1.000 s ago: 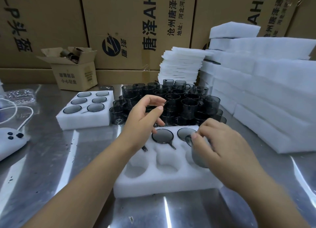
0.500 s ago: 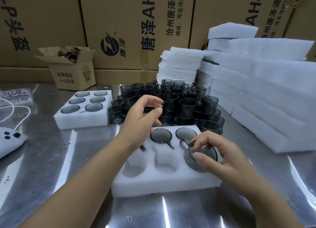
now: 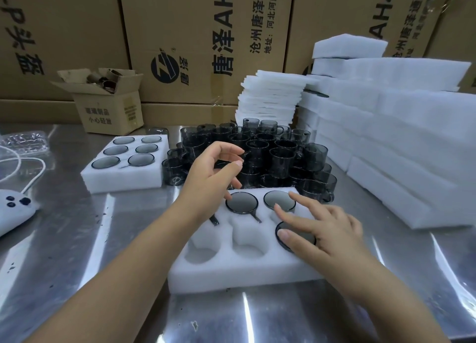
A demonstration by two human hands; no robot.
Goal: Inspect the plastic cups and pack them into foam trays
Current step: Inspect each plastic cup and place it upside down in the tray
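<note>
- Plastic cups: loose dark pile at centre frame, just behind the foam tray on the bench.
- Hands, right hand: fingers straight, resting on the seated cup in the tray's lower-right pocket.
- Left hand: loosely curled, holding nothing, above the tray's upper-left corner.
- Second tray: six cups in it, left of the pile.
</note>
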